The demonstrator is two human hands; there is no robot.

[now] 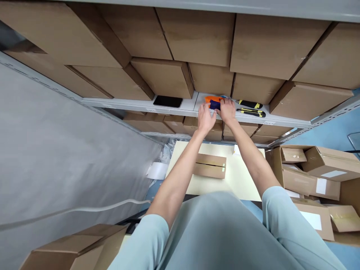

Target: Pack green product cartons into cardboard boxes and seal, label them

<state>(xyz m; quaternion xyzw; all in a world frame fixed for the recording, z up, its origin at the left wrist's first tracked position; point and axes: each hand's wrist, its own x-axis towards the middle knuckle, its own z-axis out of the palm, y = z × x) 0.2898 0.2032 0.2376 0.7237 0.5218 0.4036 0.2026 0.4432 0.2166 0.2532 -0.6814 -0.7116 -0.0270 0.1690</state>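
Observation:
On the grey shelf, an orange and dark-blue object (215, 103) lies between my hands; its exact kind is hard to make out behind the fingers. My left hand (206, 119) grips its left end with bent fingers. The other end is under my right hand (227, 109), whose fingers curl over it. Just right of that hand are two black and yellow utility knives, the rear knife (249, 104) and the front knife (251, 112). A black smartphone (168, 101) rests further left on the same shelf.
Cardboard boxes (195, 35) fill the shelf behind. Below, a closed carton (210, 166) sits on a cream tabletop (242, 180). A large open box (278, 168) with smaller parcels stands at right. A grey sheet wall (70, 150) and a white cable (98, 208) are at left.

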